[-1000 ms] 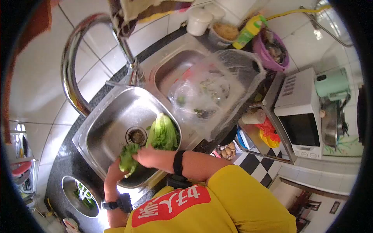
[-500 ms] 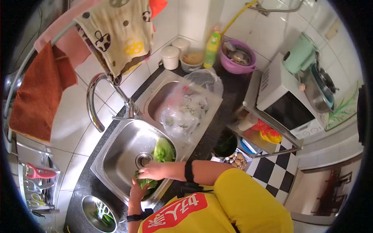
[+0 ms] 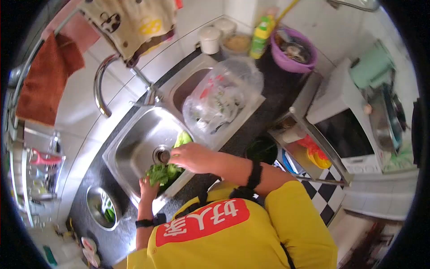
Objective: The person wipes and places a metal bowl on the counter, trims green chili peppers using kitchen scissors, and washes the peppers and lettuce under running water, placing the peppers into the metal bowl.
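Note:
My left hand (image 3: 148, 188) is closed around the lower end of a bunch of leafy greens (image 3: 157, 175) at the near edge of the sink. Just above the greens is my right hand (image 3: 193, 158), its fingers loosely bent and pointing left toward the drain; it is a little blurred, and I see nothing held in it. Behind that hand a pale green lettuce (image 3: 182, 138) lies against the right wall of the steel sink basin (image 3: 134, 139), partly covered by the hand. The drain (image 3: 161, 154) shows beside my fingertips.
A chrome faucet (image 3: 101, 96) arches over the basin's left side. A clear plastic bag (image 3: 219, 101) with contents lies over the second basin. A metal bowl (image 3: 102, 208) holding green vegetables stands at left. A purple basin (image 3: 293, 56) and a microwave (image 3: 345, 130) are at right.
My view has shifted, moving the sink up in the picture. My right hand has moved right, away from my left hand, which still holds the greens.

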Demonstrator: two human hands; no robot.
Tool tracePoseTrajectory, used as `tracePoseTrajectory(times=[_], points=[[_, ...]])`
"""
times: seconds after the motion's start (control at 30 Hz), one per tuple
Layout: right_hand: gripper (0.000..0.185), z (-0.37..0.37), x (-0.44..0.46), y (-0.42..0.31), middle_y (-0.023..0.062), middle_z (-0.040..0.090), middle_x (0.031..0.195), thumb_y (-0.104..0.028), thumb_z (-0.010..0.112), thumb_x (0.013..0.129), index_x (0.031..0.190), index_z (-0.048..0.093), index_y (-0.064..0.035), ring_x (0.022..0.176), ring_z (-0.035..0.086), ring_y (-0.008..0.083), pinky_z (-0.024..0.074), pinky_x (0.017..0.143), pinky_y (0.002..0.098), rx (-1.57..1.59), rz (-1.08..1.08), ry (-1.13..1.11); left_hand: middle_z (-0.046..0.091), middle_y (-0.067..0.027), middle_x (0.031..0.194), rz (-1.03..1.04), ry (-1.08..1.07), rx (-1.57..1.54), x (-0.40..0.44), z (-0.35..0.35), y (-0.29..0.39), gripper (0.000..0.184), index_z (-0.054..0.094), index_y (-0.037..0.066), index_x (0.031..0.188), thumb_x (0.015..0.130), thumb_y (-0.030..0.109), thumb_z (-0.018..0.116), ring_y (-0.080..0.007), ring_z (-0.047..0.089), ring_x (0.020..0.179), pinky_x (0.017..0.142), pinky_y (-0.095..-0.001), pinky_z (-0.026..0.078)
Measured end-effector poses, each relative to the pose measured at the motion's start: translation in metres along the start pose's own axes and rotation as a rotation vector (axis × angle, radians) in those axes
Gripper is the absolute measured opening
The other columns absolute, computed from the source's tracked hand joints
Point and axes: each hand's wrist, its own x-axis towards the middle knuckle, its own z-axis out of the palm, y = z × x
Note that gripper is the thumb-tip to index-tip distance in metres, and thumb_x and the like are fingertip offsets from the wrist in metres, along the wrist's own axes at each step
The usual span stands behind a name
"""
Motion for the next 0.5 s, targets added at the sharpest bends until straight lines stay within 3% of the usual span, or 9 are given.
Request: tracePoseTrajectory(times=[0.1, 0.17, 0.27, 0.33, 0.37, 0.4, 0.43, 0.47, 0.5], points=[[0.027, -0.012, -0.025, 0.011, 0.0090, 0.056, 0.099, -0.014, 0.057, 0.074, 0.101, 0.059, -0.0106, 0.086, 0.057, 0.0264, 0.0461, 0.072, 0.0371, 0.016, 0.018, -0.130, 0.031, -0.0295, 0.128, -0.150, -0.046, -0.055, -0.009, -0.016, 0.035, 0.064, 0.039, 0.003, 0.125, 0.074, 0.033, 0.063, -0.0415, 0.032, 0.120, 0.098, -0.0421, 0.032], [0.026, -0.038, -0.031, 0.008, 0.0092, 0.056, 0.103, -0.015, 0.054, 0.076, 0.100, 0.059, -0.0094, 0.087, 0.057, 0.0258, 0.0461, 0.074, 0.0360, 0.001, 0.038, -0.115, 0.029, -0.0300, 0.130, -0.118, -0.101, 0.014, -0.004, -0.002, 0.025, 0.064, 0.039, 0.003, 0.125, 0.074, 0.032, 0.063, -0.0417, 0.032, 0.120, 0.098, -0.0424, 0.032], [0.022, -0.092, -0.032, -0.003, 0.0078, 0.056, 0.091, -0.014, 0.054, 0.075, 0.096, 0.060, -0.0075, 0.085, 0.056, 0.0231, 0.0454, 0.074, 0.0357, -0.075, -0.164, 0.176, 0.029, -0.0303, 0.130, -0.107, -0.141, 0.022, -0.005, -0.008, 0.037, 0.063, 0.040, 0.004, 0.125, 0.075, 0.034, 0.062, -0.0412, 0.032, 0.120, 0.099, -0.0432, 0.031], [0.021, -0.134, -0.035, 0.004, 0.0069, 0.056, 0.087, -0.013, 0.057, 0.072, 0.093, 0.060, -0.0081, 0.082, 0.056, 0.0226, 0.0450, 0.072, 0.0357, -0.170, -0.164, 0.423, 0.030, -0.0298, 0.130, -0.122, -0.148, 0.006, -0.004, -0.011, 0.039, 0.062, 0.040, 0.005, 0.125, 0.075, 0.034, 0.062, -0.0407, 0.031, 0.121, 0.099, -0.0430, 0.030], [0.017, -0.163, -0.041, 0.013, 0.0062, 0.057, 0.085, -0.011, 0.059, 0.071, 0.088, 0.061, -0.0080, 0.079, 0.055, 0.0222, 0.0449, 0.070, 0.0344, -0.353, -0.128, 0.596, 0.030, -0.0292, 0.130, -0.135, -0.157, 0.021, -0.002, -0.012, 0.038, 0.061, 0.040, 0.005, 0.125, 0.075, 0.034, 0.061, -0.0400, 0.030, 0.122, 0.099, -0.0426, 0.030], [0.011, -0.193, -0.049, 0.030, 0.0055, 0.058, 0.082, -0.010, 0.060, 0.072, 0.083, 0.061, -0.0073, 0.076, 0.056, 0.0213, 0.0456, 0.066, 0.0340, -0.467, 0.033, 0.582, 0.031, -0.0285, 0.130, -0.149, -0.168, 0.032, -0.001, -0.012, 0.038, 0.061, 0.040, 0.005, 0.125, 0.076, 0.033, 0.061, -0.0393, 0.029, 0.122, 0.100, -0.0422, 0.029], [0.022, -0.233, -0.055, 0.039, 0.0072, 0.056, 0.076, -0.013, 0.062, 0.067, 0.089, 0.059, -0.0094, 0.075, 0.056, 0.0262, 0.0452, 0.066, 0.0371, -0.547, 0.158, 0.671, 0.031, -0.0285, 0.130, -0.145, -0.174, 0.026, 0.000, -0.013, 0.039, 0.061, 0.040, 0.005, 0.125, 0.076, 0.033, 0.061, -0.0393, 0.029, 0.122, 0.100, -0.0422, 0.029], [0.015, -0.258, -0.065, 0.064, 0.0090, 0.058, 0.077, -0.015, 0.061, 0.071, 0.085, 0.060, -0.0102, 0.075, 0.056, 0.0273, 0.0450, 0.066, 0.0370, -0.368, 0.416, 0.841, 0.031, -0.0280, 0.129, -0.161, -0.175, 0.024, 0.000, -0.015, 0.041, 0.060, 0.040, 0.005, 0.125, 0.076, 0.033, 0.061, -0.0387, 0.029, 0.123, 0.100, -0.0420, 0.029], [0.011, -0.285, -0.075, 0.091, 0.0104, 0.059, 0.076, -0.018, 0.061, 0.074, 0.080, 0.062, -0.0092, 0.071, 0.057, 0.0285, 0.0452, 0.064, 0.0378, -0.474, 0.530, 0.956, 0.032, -0.0275, 0.129, -0.180, -0.175, 0.022, 0.001, -0.016, 0.041, 0.060, 0.040, 0.004, 0.125, 0.077, 0.032, 0.060, -0.0381, 0.028, 0.123, 0.100, -0.0417, 0.029]])
